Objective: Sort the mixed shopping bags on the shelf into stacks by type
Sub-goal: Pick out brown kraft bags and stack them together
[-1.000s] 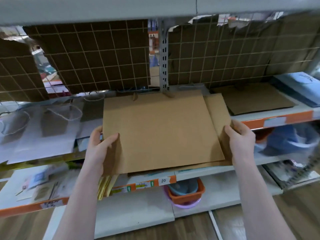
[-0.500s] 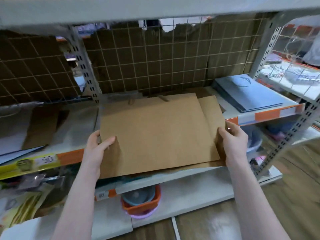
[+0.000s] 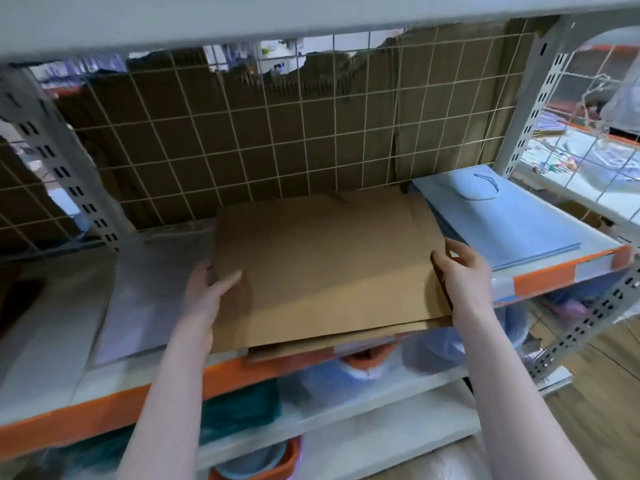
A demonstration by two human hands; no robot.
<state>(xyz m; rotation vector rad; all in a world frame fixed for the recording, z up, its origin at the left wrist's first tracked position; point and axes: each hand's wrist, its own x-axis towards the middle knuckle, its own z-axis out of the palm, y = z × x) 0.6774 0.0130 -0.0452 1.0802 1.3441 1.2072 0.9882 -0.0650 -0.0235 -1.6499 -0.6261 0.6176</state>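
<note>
We see 2 bare forearms reaching up from the bottom edge toward the shelf [image 3: 561, 271] with the orange front lip. The left hand [image 3: 204, 292] grips the left edge of the brown paper bags [image 3: 325, 268], thumb on top, fingers hidden beneath. The right hand [image 3: 460, 271] grasps their right edge, thumb lying over the top sheet. The flat brown stack rests on the shelf, its near edge overhanging the lip. Just right lies a blue bag [image 3: 512, 223] with a cord handle; left, pale translucent bags [image 3: 152, 285]. Behind stands a wire grid [image 3: 263, 140] backed with cardboard.
</note>
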